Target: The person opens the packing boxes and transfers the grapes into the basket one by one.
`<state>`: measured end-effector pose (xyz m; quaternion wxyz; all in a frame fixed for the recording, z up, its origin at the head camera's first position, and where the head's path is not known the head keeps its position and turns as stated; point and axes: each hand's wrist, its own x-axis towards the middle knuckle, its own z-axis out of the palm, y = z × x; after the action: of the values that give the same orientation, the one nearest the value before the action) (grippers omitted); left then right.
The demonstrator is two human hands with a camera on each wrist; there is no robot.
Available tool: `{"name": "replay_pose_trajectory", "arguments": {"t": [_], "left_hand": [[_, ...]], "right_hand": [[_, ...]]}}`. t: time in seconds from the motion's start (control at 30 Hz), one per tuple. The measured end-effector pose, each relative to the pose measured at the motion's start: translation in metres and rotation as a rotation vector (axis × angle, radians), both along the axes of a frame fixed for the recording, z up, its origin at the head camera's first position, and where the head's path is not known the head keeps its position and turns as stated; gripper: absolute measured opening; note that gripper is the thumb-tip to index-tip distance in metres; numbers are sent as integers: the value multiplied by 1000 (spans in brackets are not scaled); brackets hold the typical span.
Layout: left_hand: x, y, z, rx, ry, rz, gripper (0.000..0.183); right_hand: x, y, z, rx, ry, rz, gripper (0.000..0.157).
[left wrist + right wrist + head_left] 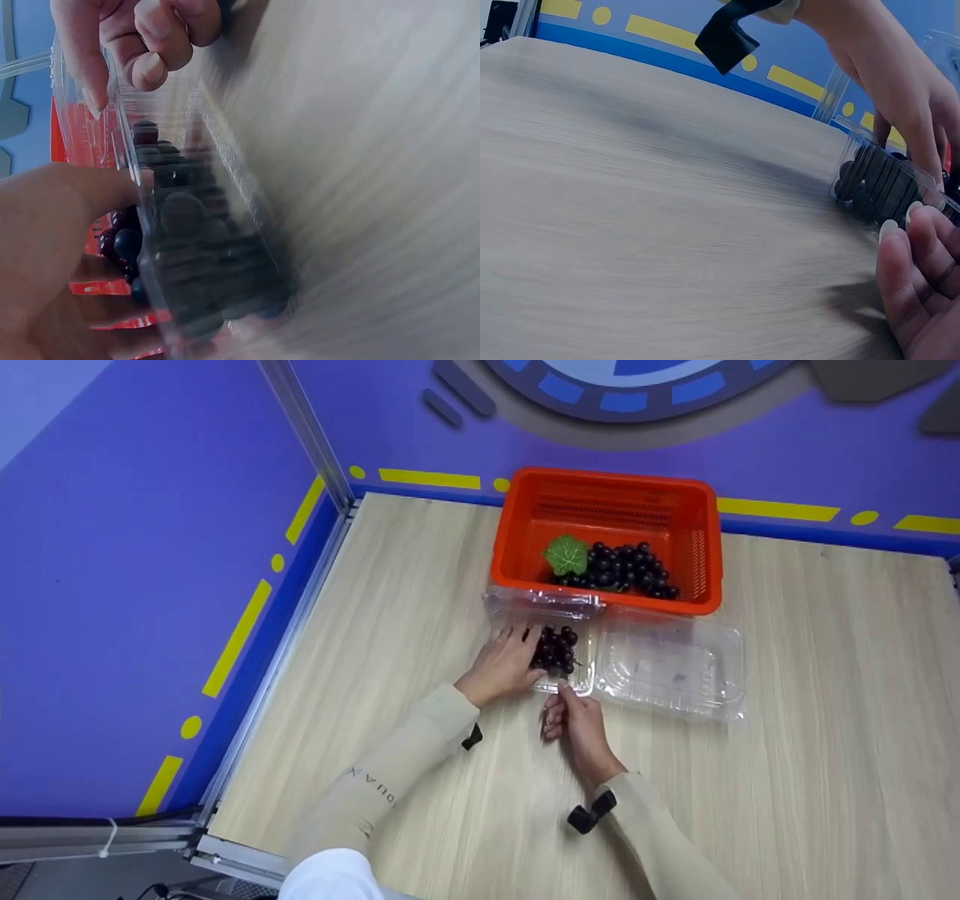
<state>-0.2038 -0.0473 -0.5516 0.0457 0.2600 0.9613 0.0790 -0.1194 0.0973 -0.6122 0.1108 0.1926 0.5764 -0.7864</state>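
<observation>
A clear plastic clamshell box (585, 679) holds a small bunch of dark grapes (559, 649). My left hand (504, 664) lies over the left part of the bunch, its fingers reaching across the grapes. In the left wrist view the left thumb (112, 187) is at the box's near rim, against the fruit. Just in front of the box is my right hand (581, 727), thumb stretched toward the front edge and the other fingers loosely bent. Those bent fingers (900, 270) hold nothing that shows; whether the thumb touches the rim is unclear.
An orange-red basket (709, 547) stands behind the box, with more dark grapes (630, 566) and a green leaf (566, 555) inside. The box's clear lid (671, 667) lies folded open to the right. Blue-purple panels border the wooden table (825, 720) at the back and left.
</observation>
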Motion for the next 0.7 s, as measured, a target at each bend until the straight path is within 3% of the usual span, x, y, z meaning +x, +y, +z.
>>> {"name": "replay_pose_trajectory", "arguments": {"t": [0.13,0.23,0.43,0.7], "left_hand": [[-2,2,-4,38,-102,36,85],[-4,2,-7,63,-130,42,85],[-6,2,-10,61,-102,21,84],[-6,5,-11,85,-83,28,66]], "right_hand": [[1,-1,1,0,5,-2,45],[1,-1,1,0,1,-6,45],[1,-1,0,-3,-5,-5,47],[2,-1,0,1,14,3,49]]}}
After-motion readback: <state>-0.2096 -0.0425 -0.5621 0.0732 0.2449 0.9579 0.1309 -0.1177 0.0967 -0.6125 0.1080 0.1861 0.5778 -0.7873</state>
